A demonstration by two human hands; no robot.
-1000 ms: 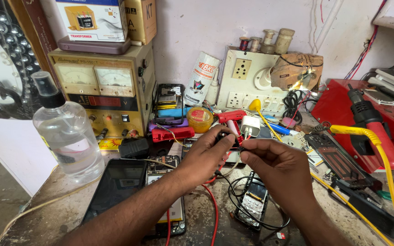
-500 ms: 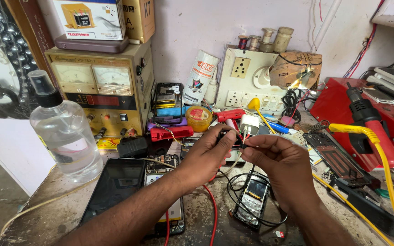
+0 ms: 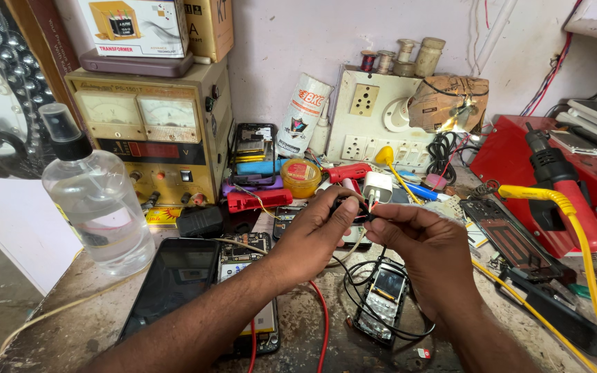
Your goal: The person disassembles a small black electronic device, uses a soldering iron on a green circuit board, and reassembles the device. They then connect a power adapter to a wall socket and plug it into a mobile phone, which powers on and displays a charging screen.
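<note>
Wires [image 3: 371,202], thin and dark with bare light tips, are pinched between the closed fingertips of the left hand [image 3: 316,235] and right hand [image 3: 423,242], above a small keypad phone [image 3: 381,298].

A clear spray bottle [image 3: 98,200] stands left on the cluttered tabletop [image 3: 57,324], before a yellow metered power supply [image 3: 150,135]. A dark phone [image 3: 174,276] lies flat; a red case [image 3: 554,173] sits right.
</note>
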